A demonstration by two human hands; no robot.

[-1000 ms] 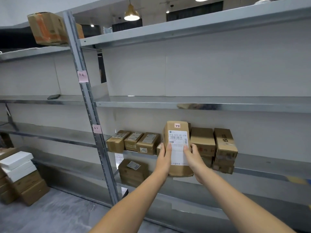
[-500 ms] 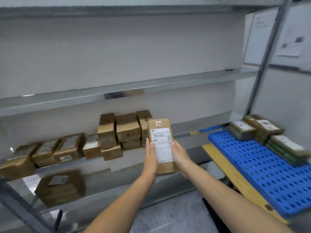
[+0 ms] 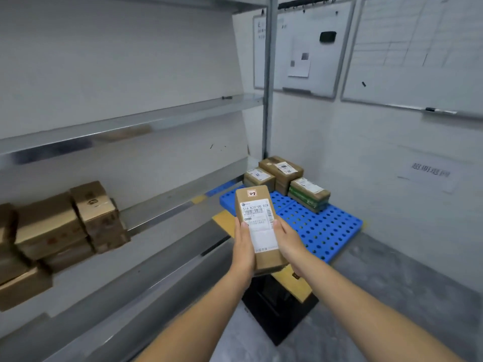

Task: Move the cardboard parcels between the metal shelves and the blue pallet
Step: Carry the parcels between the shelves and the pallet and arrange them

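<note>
I hold a tall brown cardboard parcel with a white shipping label upright in front of me. My left hand grips its left edge and my right hand grips its right edge. Behind it lies the blue perforated pallet on the floor in the corner. Several labelled parcels sit stacked at the pallet's far end. More brown parcels stand on the metal shelf at the left.
A shelf upright stands between the shelves and the corner. Whiteboards hang on the right wall. A flat yellow-brown board and a black mat lie on the grey floor under the pallet's near edge.
My view has swung right, from the shelf parcels toward the blue pallet. The parcel stays gripped in both hands and now hangs in front of the pallet.
</note>
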